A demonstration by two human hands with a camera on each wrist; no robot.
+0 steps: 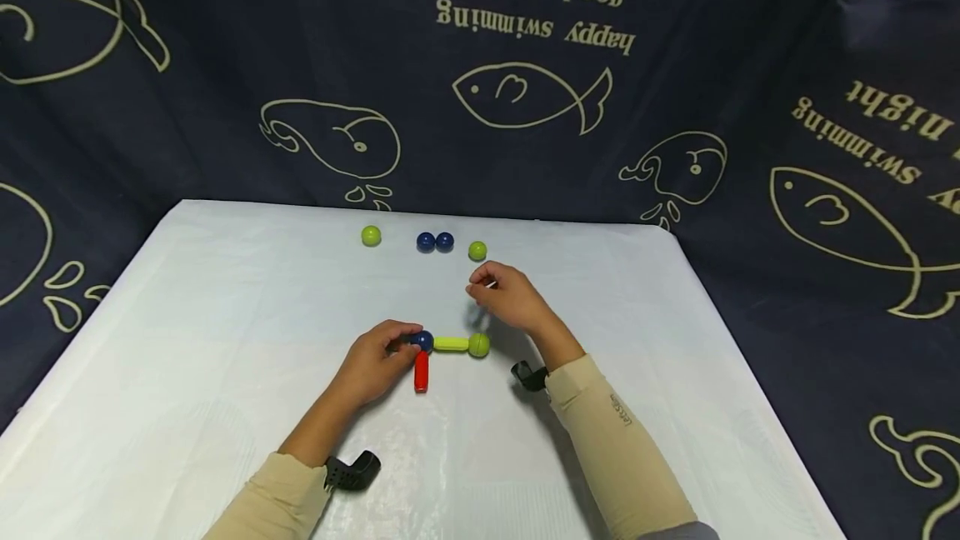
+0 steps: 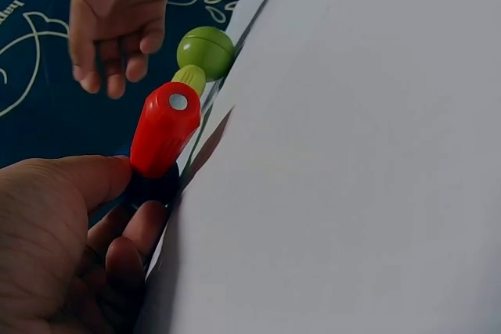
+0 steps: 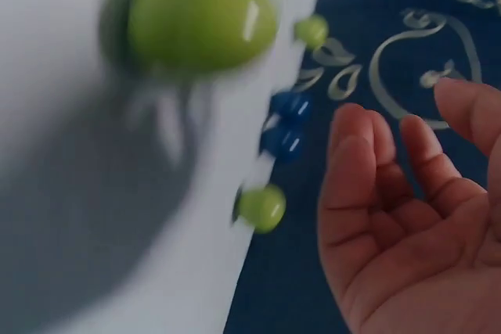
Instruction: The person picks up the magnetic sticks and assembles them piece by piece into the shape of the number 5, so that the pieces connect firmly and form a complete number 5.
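Observation:
My left hand (image 1: 375,363) pinches a dark blue ball (image 1: 425,342) on the white table. From that ball a red rod (image 1: 422,375) points toward me, and its free end with a pale round tip shows large in the left wrist view. A light green rod (image 1: 451,344) runs right from the blue ball to a grooved green ball (image 1: 478,346). Fingers partly cover the blue ball. My right hand (image 1: 512,297) hovers above the table beyond the grooved ball, fingers loosely bent with nothing between them. The green pieces look blurred in the right wrist view.
Near the far table edge sit a green ball (image 1: 371,236) on the left, two blue balls (image 1: 435,242) side by side, and another green ball (image 1: 477,251) just beyond my right hand. A dark cloth (image 1: 525,165) with fish drawings hangs behind the white table (image 1: 225,315).

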